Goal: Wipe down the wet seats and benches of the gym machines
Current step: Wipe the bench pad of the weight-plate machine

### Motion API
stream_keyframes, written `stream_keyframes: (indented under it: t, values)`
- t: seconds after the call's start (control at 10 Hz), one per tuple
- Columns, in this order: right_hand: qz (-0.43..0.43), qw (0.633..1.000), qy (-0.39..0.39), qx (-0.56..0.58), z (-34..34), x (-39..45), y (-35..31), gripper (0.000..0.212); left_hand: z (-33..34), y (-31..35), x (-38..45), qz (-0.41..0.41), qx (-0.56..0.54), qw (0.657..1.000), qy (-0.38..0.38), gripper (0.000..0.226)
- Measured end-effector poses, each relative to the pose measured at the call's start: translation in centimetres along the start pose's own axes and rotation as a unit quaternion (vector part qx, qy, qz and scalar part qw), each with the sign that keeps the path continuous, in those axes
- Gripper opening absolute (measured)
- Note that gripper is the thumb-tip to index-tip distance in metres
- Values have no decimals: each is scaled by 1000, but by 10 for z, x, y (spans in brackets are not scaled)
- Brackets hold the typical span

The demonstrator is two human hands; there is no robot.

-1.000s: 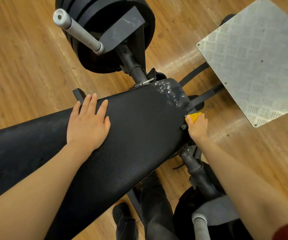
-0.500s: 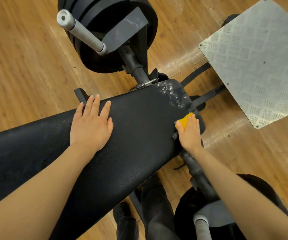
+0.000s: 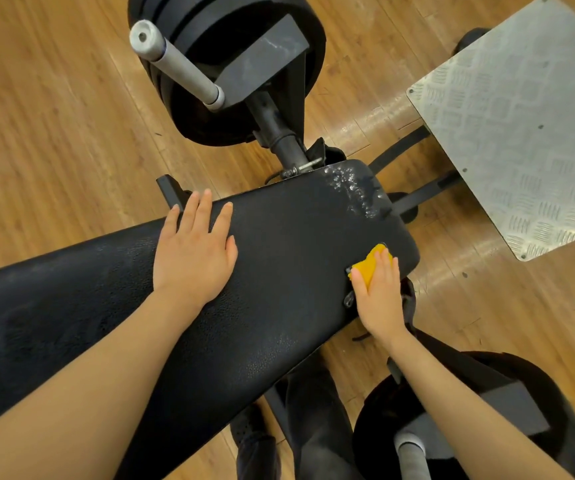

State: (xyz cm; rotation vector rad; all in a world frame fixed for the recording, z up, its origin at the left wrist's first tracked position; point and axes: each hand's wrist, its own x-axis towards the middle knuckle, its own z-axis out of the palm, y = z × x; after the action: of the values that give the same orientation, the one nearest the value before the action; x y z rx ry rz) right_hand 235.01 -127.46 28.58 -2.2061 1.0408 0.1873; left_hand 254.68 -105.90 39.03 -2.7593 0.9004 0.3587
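Note:
A long black padded bench (image 3: 279, 271) runs from lower left to centre right. Water droplets (image 3: 352, 188) glisten on its far right corner. My left hand (image 3: 194, 251) lies flat, fingers straight, on the bench's upper edge. My right hand (image 3: 379, 292) presses a yellow cloth (image 3: 371, 263) onto the pad near the bench's right end, fingers laid over it; most of the cloth is hidden under the hand.
Black weight plates on a grey sleeve (image 3: 178, 67) stand beyond the bench, and another loaded sleeve (image 3: 410, 448) sits at lower right. A metal tread footplate (image 3: 521, 126) is at upper right. My leg and shoe (image 3: 258, 441) stand on the wooden floor (image 3: 54, 116) below.
My right hand has slid the yellow cloth from the bench's right side edge up onto the top of the pad. My left hand stays put.

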Motion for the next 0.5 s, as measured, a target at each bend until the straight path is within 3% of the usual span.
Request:
stream_keyframes:
  t: [0.1, 0.3, 0.4, 0.5]
  values:
    - [-18, 1000, -7, -10, -4, 28, 9, 73, -1, 0, 0, 0, 0, 1000, 0, 57]
    - [71, 997, -11, 7, -9, 127, 6, 71, 0, 0, 0, -1, 2, 1000, -1, 57]
    - [56, 998, 8, 20, -4, 109, -13, 75, 0, 0, 0, 0, 3, 1000, -3, 58]
    - [-20, 999, -16, 24, -1, 54, -24, 75, 0, 0, 1, 0, 3, 1000, -2, 58]
